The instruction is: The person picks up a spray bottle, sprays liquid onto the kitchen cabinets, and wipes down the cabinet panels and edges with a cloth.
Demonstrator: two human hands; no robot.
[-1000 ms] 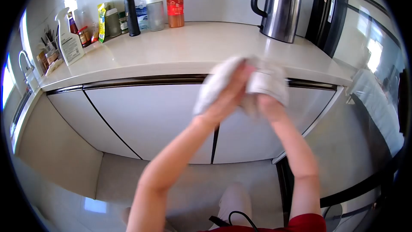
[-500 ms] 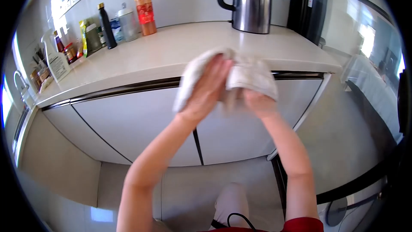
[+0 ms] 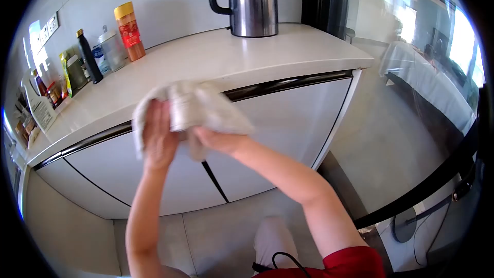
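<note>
A whitish cloth (image 3: pixel 193 104), bunched and partly folded, hangs between my two hands in front of the counter's front edge. My left hand (image 3: pixel 159 136) holds its left side, with the back of the hand facing me and the fingers pointing up along the fabric. On the other side, my right hand (image 3: pixel 217 140) grips the lower edge, and most of its fingers are hidden in the folds. The cloth overlaps the edge of the pale countertop (image 3: pixel 206 62) in view; I cannot tell whether it touches it.
A steel kettle (image 3: pixel 253 5) stands at the back of the counter. Further left are an orange jar with a yellow lid (image 3: pixel 130 33), a dark bottle (image 3: pixel 90 57), a clear jar (image 3: pixel 111 50) and a white jug (image 3: pixel 40 107). White cabinet doors (image 3: pixel 288 128) lie below.
My hands and the cloth have shifted left along the counter's front. The view has turned to the right, so the kettle and jars appear further left. Both hands keep hold of the cloth.
</note>
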